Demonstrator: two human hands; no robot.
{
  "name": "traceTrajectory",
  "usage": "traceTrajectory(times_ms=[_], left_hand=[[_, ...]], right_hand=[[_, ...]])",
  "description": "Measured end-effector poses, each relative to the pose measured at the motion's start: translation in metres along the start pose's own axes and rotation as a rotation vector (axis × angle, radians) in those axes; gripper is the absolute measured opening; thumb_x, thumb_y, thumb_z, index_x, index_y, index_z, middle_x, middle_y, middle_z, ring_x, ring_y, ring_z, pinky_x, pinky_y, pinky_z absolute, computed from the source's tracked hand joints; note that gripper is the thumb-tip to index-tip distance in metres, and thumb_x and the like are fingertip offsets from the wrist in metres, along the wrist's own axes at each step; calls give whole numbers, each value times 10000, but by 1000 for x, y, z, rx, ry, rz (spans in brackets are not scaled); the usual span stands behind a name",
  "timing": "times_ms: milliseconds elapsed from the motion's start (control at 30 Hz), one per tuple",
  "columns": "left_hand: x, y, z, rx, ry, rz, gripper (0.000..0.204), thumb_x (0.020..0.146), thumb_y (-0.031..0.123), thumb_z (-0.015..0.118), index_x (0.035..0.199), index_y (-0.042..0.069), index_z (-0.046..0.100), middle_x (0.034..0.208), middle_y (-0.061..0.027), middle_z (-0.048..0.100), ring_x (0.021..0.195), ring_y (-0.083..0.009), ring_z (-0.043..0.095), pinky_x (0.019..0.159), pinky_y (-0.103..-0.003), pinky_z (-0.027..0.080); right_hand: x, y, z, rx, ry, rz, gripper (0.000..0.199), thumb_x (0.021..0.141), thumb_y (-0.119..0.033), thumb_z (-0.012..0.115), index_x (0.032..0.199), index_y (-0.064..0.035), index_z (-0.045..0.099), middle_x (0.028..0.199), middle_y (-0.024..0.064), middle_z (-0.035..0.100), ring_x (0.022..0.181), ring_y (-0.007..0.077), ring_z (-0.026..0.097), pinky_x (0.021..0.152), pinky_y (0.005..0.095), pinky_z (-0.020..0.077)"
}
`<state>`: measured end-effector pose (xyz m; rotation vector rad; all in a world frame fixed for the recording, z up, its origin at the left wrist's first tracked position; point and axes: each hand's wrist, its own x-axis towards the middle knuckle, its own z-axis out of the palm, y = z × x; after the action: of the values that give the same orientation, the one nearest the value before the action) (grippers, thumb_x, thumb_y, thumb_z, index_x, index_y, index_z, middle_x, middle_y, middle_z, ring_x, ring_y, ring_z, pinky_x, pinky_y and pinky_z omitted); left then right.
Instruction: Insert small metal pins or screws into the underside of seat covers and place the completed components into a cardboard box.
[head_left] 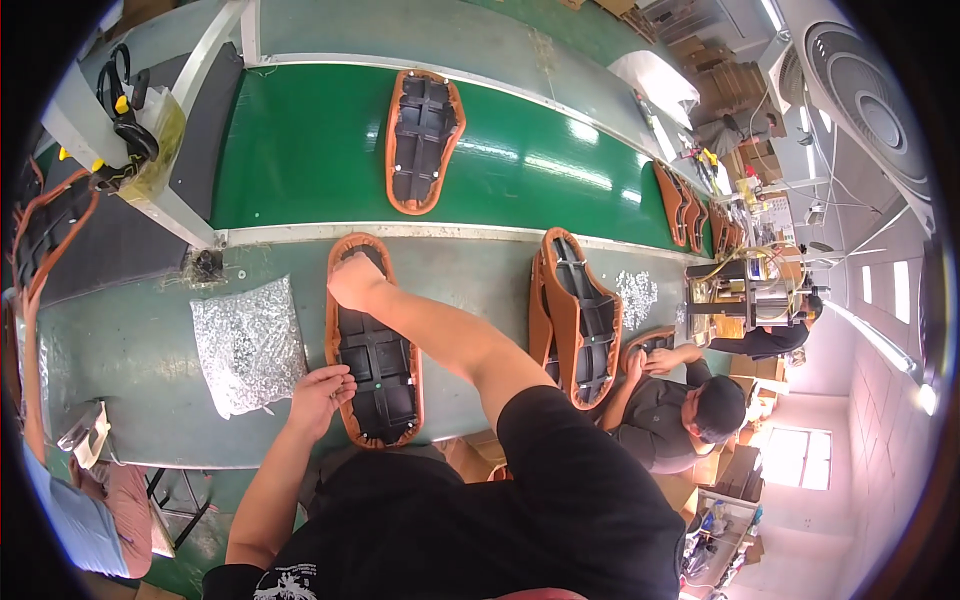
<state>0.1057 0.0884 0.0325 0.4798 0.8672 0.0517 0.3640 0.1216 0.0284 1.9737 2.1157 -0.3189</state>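
Note:
In front of me, a long padded panel (376, 375) lies lengthwise on the bench. Its orange-brown cover wraps around a black ribbed plastic backing, which faces up. My right hand (356, 284) is closed over the panel's far end, and the fingertips are turned from view. Beside the panel's left edge, my left hand (322, 396) has its thumb and fingers pinched together. Anything small in either hand is too hidden to name. Left of the panel sits a clear plastic bag (248, 345) full of small shiny metal pieces.
Similar panels (580, 320) stand stacked to the right, near scattered small white pieces (636, 297). Another panel (423, 140) rests on the green conveyor belt (300, 150) beyond the bench. A co-worker (680, 410) sits at right; another person (85, 500) is at left. A metal post (165, 215) rises far left.

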Motion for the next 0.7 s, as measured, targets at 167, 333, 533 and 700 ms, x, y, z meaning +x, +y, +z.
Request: traceTrajectory(times_ms=[167, 333, 533, 700], left_hand=[[-3, 4, 3, -6, 3, 15, 208, 991, 30, 584, 1173, -52, 642, 1041, -147, 690, 938, -244, 689, 856, -364, 585], [3, 3, 6, -1, 29, 8, 212, 983, 16, 580, 1173, -57, 636, 1036, -147, 687, 939, -247, 687, 856, -367, 585], [-10, 7, 11, -73, 26, -5, 211, 1020, 128, 554, 1129, -31, 640, 1045, -131, 682, 953, -244, 681, 849, -370, 578], [-27, 2, 25, -357, 85, -68, 397, 1092, 345, 393, 1187, 20, 601, 1119, -99, 667, 1067, -248, 636, 972, -432, 504]], right_hand=[[-7, -10, -17, 113, 62, 215, 270, 908, -234, 598, 1040, -50, 744, 1051, 136, 714, 976, 290, 692, 786, 433, 515], [-17, -4, -5, 16, -18, 163, 262, 895, -213, 606, 1059, -44, 723, 1074, 133, 698, 976, 297, 689, 793, 430, 524], [-78, -67, -18, 743, 363, 137, 115, 807, -143, 616, 838, -43, 665, 949, 171, 649, 890, 371, 656, 756, 476, 547], [-148, -131, -26, 595, 431, 7, 118, 799, -154, 641, 842, -50, 680, 966, 124, 603, 952, 321, 626, 794, 444, 534]])
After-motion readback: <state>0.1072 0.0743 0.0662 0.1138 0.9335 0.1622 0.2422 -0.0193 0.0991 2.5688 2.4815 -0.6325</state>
